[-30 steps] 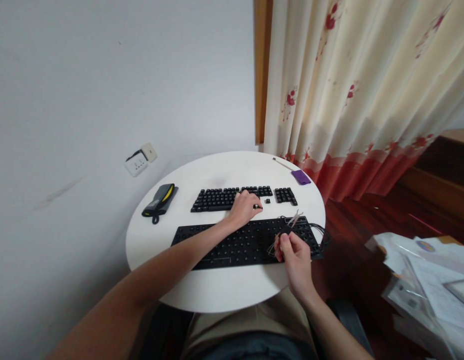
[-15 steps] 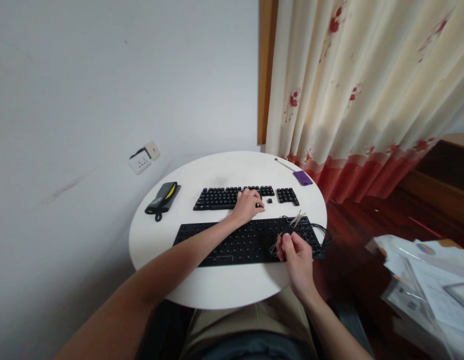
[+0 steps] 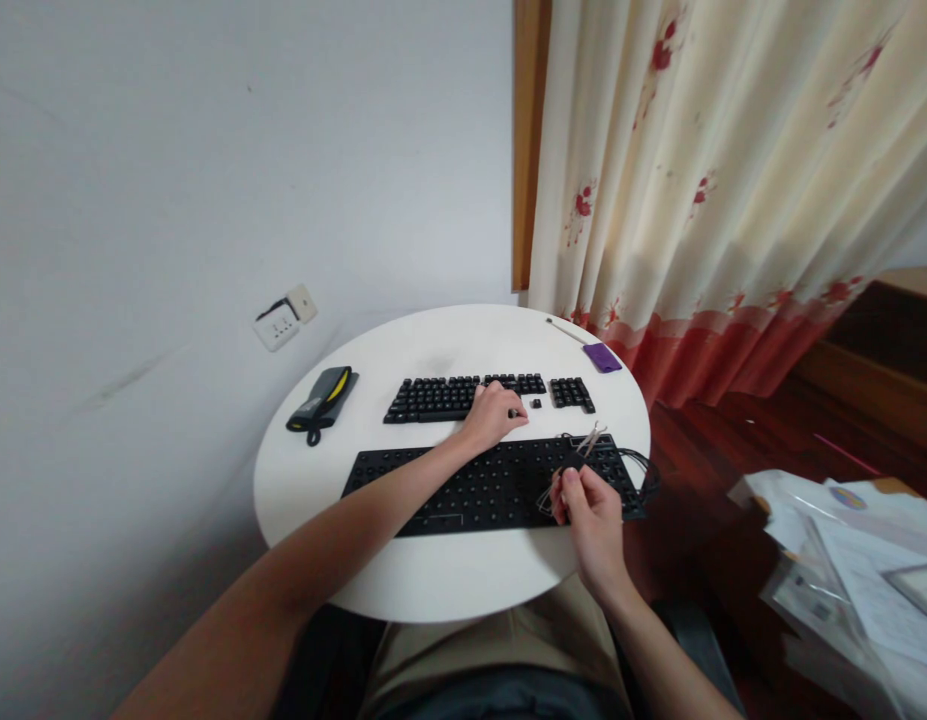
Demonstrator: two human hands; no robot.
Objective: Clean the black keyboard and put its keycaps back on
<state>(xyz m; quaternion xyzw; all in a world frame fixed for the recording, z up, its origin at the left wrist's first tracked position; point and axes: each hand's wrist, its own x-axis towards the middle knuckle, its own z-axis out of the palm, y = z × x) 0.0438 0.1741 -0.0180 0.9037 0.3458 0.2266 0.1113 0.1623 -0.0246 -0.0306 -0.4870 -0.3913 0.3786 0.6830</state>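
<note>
In the head view, we see our hands apart: the right hand (image 3: 592,505) closed on a wire tool (image 3: 572,462) above the stripped keyboard (image 3: 500,490), its upper prongs pointing away and rightward. The left hand (image 3: 491,414) curls by the keycaps (image 3: 431,399), a small dark piece (image 3: 513,412) at its fingers — whether pinched, we cannot tell. Pale marks on the pouch (image 3: 323,400) are unreadable. The keyboard's long axis runs left-to-right across our surface (image 3: 448,585).

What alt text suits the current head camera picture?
A person's left hand is at rows of loose black keys on a rounded white table; the right hand holds a wire tool over a stripped keyboard.
</note>
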